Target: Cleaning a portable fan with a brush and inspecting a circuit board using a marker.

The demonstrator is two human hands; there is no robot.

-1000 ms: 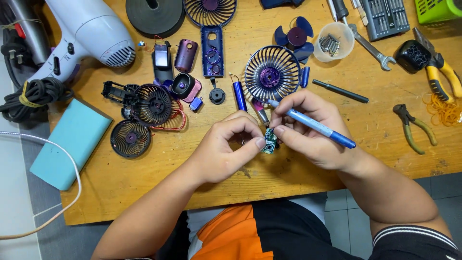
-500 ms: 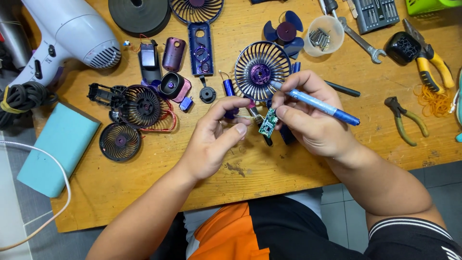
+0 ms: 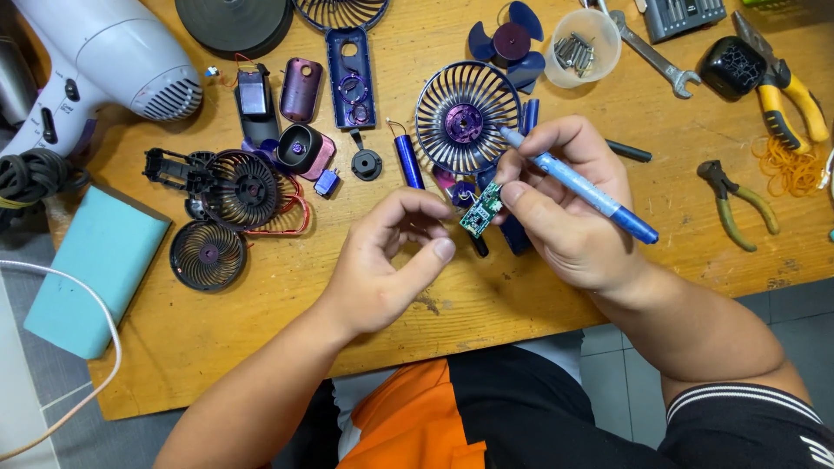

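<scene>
**Inspector A:** What did the right hand [image 3: 569, 217] hold?

**Inspector B:** Two items. The thumb and forefinger were pinched shut on a small green circuit board [image 3: 480, 211], held above the table edge just in front of the round fan grille [image 3: 466, 117]. A blue screwdriver [image 3: 580, 186] was also clamped across the same hand, tip toward the grille, handle pointing out to the person's right.

**Inspector A:** And the left hand [image 3: 391, 260]?

**Inspector B:** Empty. Fingers were curled but apart, thumb extended toward the board, close to it without touching.

**Inspector A:** Surroundings on the wooden table [image 3: 261, 339]?

**Inspector B:** A blue cylindrical cell [image 3: 408, 161] lay just left of the grille. A blue fan blade [image 3: 511, 41] and a clear cup of screws [image 3: 584, 48] sat beyond it. Further left were a dark fan housing [image 3: 246, 187] with a second small grille [image 3: 207, 254] below it, and a blue handle shell [image 3: 350, 65]. A white hair dryer [image 3: 104, 61] occupied the far left corner. To the right lay green-handled pliers [image 3: 738, 201], yellow-handled pliers [image 3: 786, 91] and a wrench [image 3: 651, 56]
</scene>
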